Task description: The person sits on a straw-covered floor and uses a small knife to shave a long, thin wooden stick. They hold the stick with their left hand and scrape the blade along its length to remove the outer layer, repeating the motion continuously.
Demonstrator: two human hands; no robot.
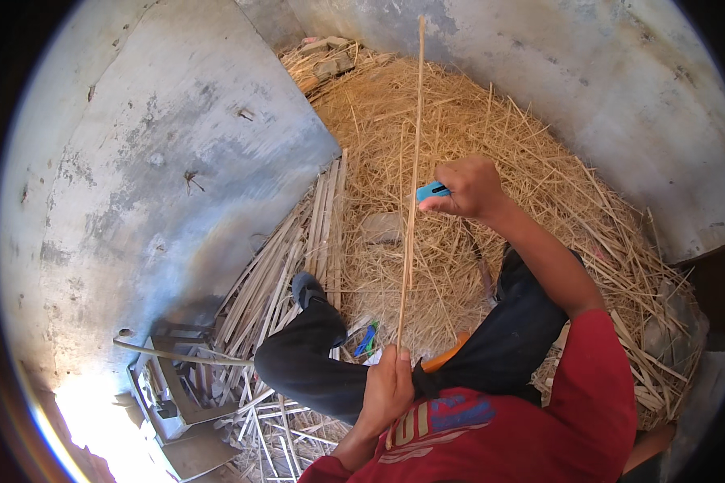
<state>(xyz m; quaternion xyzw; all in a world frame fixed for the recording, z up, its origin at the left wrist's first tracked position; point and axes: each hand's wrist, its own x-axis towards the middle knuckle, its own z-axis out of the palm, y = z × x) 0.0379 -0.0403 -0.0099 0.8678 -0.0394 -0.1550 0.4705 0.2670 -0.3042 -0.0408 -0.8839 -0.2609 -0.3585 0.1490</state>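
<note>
A long, thin strip of split bamboo or wood point(418, 105) stands out from my lap toward the far wall. Close to my body, my left hand point(388, 385) is closed around its near end. Farther up, my right hand point(469, 187) grips a blue cutter point(432, 191) with a dark slot, and the cutter's tip lies against or just beside the strip; no blade can be made out. A thinner sliver point(411, 266) appears to run along the strip's lower part.
Straw-like shavings point(532, 161) cover the floor ahead and to the right. Bundled strips point(326, 213) lie beside my left foot point(306, 286). A wooden frame-like box point(173, 378) sits at lower left, near a bright opening. Worn plaster walls point(185, 137) surround me.
</note>
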